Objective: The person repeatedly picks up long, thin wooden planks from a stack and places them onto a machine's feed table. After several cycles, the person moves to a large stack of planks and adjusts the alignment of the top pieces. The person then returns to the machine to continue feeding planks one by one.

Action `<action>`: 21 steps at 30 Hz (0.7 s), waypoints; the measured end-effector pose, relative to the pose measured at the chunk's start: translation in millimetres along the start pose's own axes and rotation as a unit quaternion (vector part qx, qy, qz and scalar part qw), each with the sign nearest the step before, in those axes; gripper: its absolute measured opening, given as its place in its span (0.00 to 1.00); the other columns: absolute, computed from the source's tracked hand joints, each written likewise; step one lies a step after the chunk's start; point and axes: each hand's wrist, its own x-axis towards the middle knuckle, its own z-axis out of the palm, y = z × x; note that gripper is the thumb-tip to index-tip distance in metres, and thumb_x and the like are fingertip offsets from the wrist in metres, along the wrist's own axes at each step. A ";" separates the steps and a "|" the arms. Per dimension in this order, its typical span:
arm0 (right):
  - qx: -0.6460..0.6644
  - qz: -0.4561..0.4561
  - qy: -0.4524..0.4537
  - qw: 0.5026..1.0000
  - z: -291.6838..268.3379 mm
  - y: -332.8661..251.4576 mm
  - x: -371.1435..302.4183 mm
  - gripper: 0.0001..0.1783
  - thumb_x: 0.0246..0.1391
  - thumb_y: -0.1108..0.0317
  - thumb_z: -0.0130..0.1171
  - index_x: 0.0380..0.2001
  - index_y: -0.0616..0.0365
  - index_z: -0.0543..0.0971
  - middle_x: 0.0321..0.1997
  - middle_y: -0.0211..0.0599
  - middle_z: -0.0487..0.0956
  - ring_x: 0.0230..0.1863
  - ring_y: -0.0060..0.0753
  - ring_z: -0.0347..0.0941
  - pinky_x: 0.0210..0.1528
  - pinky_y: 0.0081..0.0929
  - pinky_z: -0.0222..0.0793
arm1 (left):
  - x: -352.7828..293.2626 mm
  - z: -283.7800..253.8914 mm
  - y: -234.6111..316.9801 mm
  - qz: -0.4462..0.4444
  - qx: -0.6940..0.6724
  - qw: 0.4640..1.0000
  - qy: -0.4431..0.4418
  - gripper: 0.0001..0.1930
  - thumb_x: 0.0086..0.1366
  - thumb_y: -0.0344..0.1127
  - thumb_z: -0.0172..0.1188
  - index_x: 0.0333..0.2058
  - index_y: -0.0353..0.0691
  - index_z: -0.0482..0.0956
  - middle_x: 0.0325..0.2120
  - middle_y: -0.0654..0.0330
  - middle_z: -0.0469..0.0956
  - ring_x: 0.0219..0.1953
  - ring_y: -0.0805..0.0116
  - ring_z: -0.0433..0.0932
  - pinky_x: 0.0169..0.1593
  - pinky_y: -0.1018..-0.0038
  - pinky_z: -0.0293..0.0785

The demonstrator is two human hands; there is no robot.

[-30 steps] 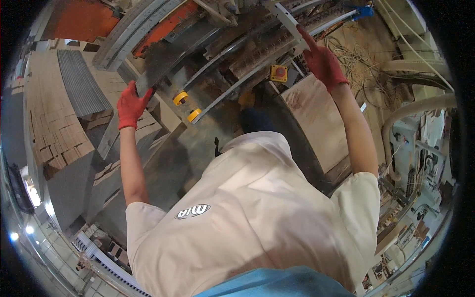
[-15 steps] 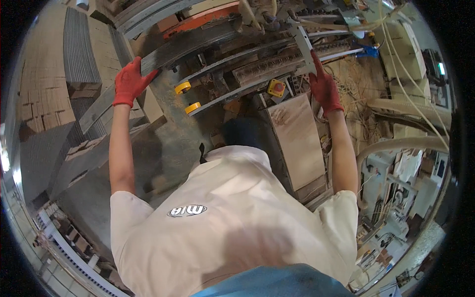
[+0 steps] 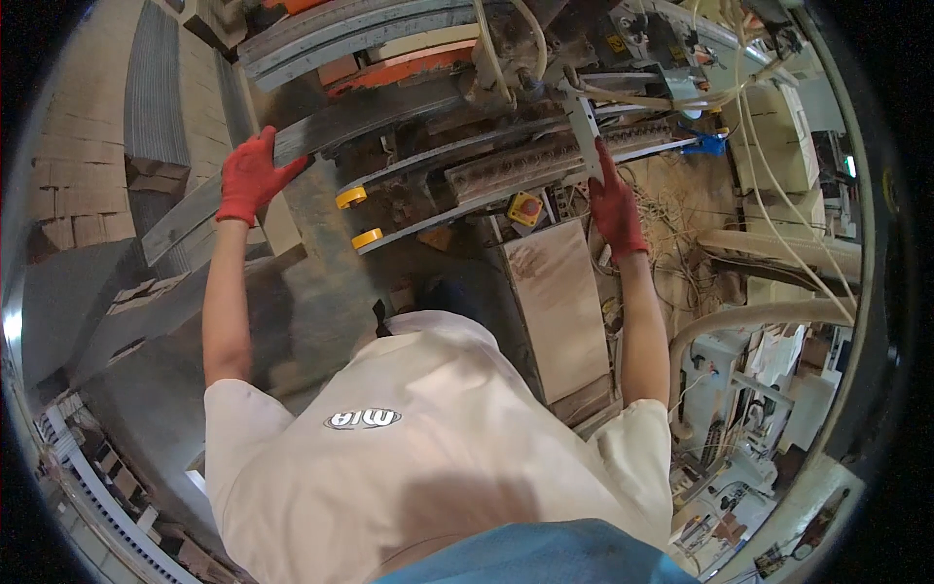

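Both of my hands wear red gloves. My left hand (image 3: 249, 176) grips the edge of a long dark grey metal panel (image 3: 321, 136) that slants across the top left of the machine. My right hand (image 3: 613, 204) is stretched out to a narrow light grey metal bar (image 3: 585, 125) on the machine, with its fingers pointing up along the bar. Whether the fingers close round the bar I cannot tell. Between the hands run two curved grey rails with yellow end caps (image 3: 353, 216).
A red push button on a yellow box (image 3: 525, 207) sits beside a brown metal cabinet top (image 3: 559, 302). Stacks of corrugated cardboard (image 3: 73, 185) stand at the left. Hoses and cables (image 3: 749, 88) hang at the top right, and a pale duct (image 3: 759, 316) curves on the right.
My view has swung, so the machine now sits higher and more level in the picture. Both hands have kept their hold points: left on the dark panel, right at the light bar.
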 end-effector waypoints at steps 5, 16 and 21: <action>0.020 -0.047 0.029 0.998 5.2 3.3 0.8 0.42 0.65 0.78 0.52 0.77 0.34 0.55 0.54 0.58 0.81 0.49 0.63 0.81 0.45 0.45 0.76 | -1.3 -5.4 3.2 -0.019 0.002 0.999 -0.044 0.38 0.61 0.62 0.67 0.59 0.39 0.73 0.42 0.47 0.82 0.45 0.48 0.82 0.48 0.56 0.77; -0.018 -0.036 0.019 0.999 0.6 -5.5 -0.5 0.44 0.64 0.78 0.52 0.78 0.34 0.52 0.59 0.55 0.78 0.46 0.66 0.79 0.44 0.46 0.76 | 2.9 -1.4 0.7 -0.002 -0.019 1.000 0.003 0.32 0.56 0.59 0.71 0.49 0.41 0.75 0.34 0.50 0.80 0.39 0.48 0.81 0.41 0.55 0.75; -0.018 -0.012 0.002 1.000 2.1 -2.4 1.5 0.45 0.63 0.80 0.53 0.78 0.36 0.53 0.65 0.51 0.75 0.50 0.65 0.78 0.45 0.44 0.77 | 3.5 -2.9 -1.4 -0.012 0.009 0.999 -0.039 0.33 0.60 0.55 0.70 0.56 0.37 0.75 0.36 0.49 0.80 0.39 0.48 0.80 0.44 0.56 0.75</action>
